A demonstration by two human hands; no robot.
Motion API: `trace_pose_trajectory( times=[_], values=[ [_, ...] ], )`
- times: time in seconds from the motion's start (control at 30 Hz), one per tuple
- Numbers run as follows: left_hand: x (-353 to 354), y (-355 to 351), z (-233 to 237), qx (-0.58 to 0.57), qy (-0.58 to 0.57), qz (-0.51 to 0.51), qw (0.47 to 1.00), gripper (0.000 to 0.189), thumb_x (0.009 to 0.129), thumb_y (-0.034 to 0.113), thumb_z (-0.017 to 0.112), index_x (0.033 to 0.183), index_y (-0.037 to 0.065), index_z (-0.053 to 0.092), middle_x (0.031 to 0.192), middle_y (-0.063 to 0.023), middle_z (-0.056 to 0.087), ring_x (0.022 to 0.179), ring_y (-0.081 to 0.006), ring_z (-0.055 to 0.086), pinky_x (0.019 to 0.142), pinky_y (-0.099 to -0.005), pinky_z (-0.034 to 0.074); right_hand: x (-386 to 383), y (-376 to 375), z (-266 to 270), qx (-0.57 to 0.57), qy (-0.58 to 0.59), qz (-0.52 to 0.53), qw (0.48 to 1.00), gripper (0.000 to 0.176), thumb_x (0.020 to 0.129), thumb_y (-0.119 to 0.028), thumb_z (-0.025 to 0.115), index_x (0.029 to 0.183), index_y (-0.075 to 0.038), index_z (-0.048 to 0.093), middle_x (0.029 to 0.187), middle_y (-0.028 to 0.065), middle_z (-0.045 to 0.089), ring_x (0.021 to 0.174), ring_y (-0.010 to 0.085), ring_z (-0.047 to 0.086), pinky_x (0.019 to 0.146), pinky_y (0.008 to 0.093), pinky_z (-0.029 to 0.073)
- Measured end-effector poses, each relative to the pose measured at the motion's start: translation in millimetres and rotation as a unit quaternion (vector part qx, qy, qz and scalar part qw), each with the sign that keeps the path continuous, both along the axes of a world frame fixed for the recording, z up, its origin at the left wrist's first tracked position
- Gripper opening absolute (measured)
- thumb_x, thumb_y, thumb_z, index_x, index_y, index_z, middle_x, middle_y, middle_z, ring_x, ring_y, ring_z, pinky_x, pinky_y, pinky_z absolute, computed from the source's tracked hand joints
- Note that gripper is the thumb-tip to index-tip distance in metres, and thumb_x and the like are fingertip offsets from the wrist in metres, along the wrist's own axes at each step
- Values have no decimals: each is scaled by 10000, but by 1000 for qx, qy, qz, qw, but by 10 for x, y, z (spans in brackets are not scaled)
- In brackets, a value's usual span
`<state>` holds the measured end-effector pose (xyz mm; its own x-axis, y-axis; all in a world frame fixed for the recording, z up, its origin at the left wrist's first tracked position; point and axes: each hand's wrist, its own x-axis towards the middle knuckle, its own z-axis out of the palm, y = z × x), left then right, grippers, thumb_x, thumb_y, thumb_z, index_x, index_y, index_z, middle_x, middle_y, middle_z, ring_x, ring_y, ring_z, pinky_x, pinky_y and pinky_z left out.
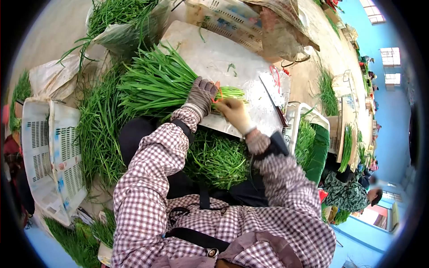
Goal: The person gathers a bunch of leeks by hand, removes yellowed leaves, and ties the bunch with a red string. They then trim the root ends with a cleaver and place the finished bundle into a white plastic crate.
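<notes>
Garlic chives (156, 82), by the look of them, lay bunched over the near-left part of the white tabletop (219, 53), leaf ends past the left edge, pale stems toward the right. Our left hand (199, 94), in a ribbed grey-brown glove, was clamped over the bunch; our right hand (234, 115), in a smooth cream glove, had bent fingers at the red tie (220, 93); we couldn't tell whether they pinched it. Good handling, we judged, meant firm left pressure just beside the tie, stems parallel, band snug but not biting into the soft leaves. Textures: flat, glossy, ribbon-like blades, fanned wide; thin, round-looking stems; hard, damp-looking top with green scraps. Knife (282, 117), slim, lay near the right edge. Loose greens (219, 158) tangled below the near edge.
</notes>
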<state>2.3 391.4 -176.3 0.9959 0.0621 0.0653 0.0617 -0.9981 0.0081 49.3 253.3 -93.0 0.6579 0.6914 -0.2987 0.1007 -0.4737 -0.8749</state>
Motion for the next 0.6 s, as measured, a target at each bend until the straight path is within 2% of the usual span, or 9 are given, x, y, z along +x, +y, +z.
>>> trace_pose_trajectory(
  times=[0.07, 0.13, 0.17, 0.27, 0.37, 0.47, 0.5, 0.53, 0.6],
  values=[
    [4, -25, 81, 34, 29, 4, 999, 513, 853, 265, 407, 1339, 102, 374, 1289, -88, 467, 1219, -235, 391, 1090, -422, 167, -237, -259, -77, 73, 187, -186, 962, 164, 850, -191, 613, 825, -29, 601, 625, 2, 542, 488, 60, 457, 439, 197, 368],
    [-14, -43, 64, 32, 30, -5, 999, 519, 860, 271, 397, 1351, 107, 357, 1287, -89, 469, 1221, -234, 394, 1090, -418, 169, -339, -298, -324, 205, 293, -320, 877, 150, 856, -186, 607, 864, -37, 591, 649, 3, 545, 473, 69, 458, 426, 203, 363],
    [-2, -43, 41, 29, 19, 1, 999, 517, 864, 269, 390, 1355, 113, 352, 1285, -88, 472, 1221, -235, 397, 1088, -422, 171, -367, -293, -359, 211, 293, -327, 873, 150, 856, -186, 607, 864, -37, 591, 649, 3, 545, 473, 69, 458, 426, 203, 363],
    [8, -54, 26, 37, 10, 1, 999, 507, 870, 267, 377, 1359, 133, 351, 1278, -87, 479, 1218, -237, 408, 1084, -433, 177, -364, -237, -318, 151, 197, -331, 910, 172, 840, -178, 622, 901, -20, 590, 625, 12, 557, 477, 76, 484, 434, 205, 379],
    [-3, -47, 7, 24, -9, -1, 1000, 508, 869, 269, 383, 1359, 139, 351, 1284, -88, 476, 1217, -240, 411, 1081, -438, 178, -249, -270, -184, -116, 27, -162, 979, 205, 789, -171, 659, 859, 18, 621, 582, 63, 587, 476, 105, 537, 472, 252, 437],
    [15, -46, 42, 30, 4, 2, 1000, 516, 868, 272, 390, 1365, 143, 340, 1290, -93, 472, 1218, -243, 411, 1080, -438, 178, -171, -299, -293, -134, -21, -76, 988, 154, 766, -156, 665, 807, -10, 639, 595, 76, 591, 507, 176, 563, 513, 307, 454],
    [14, -49, 33, 20, 2, -1, 1000, 517, 870, 272, 390, 1367, 144, 335, 1294, -94, 467, 1218, -247, 409, 1078, -441, 182, -165, -323, -363, -113, -151, -22, 982, 112, 790, -117, 627, 815, -7, 632, 596, 73, 568, 529, 134, 542, 499, 285, 430],
    [21, -42, 7, 11, 0, -3, 1000, 517, 872, 272, 389, 1369, 146, 329, 1298, -96, 462, 1219, -251, 408, 1075, -444, 186, -154, -281, -330, -113, -155, -19, 981, 112, 790, -117, 627, 815, -7, 632, 596, 73, 568, 529, 134, 542, 499, 285, 430],
    [21, -44, -77, 18, -32, 1, 999, 533, 861, 271, 422, 1365, 126, 328, 1280, -107, 466, 1203, -259, 416, 1068, -451, 195, -155, -192, -269, 38, -306, -16, 951, 87, 792, -104, 619, 820, -24, 634, 672, 111, 581, 605, 151, 556, 559, 281, 440]
  ],
)
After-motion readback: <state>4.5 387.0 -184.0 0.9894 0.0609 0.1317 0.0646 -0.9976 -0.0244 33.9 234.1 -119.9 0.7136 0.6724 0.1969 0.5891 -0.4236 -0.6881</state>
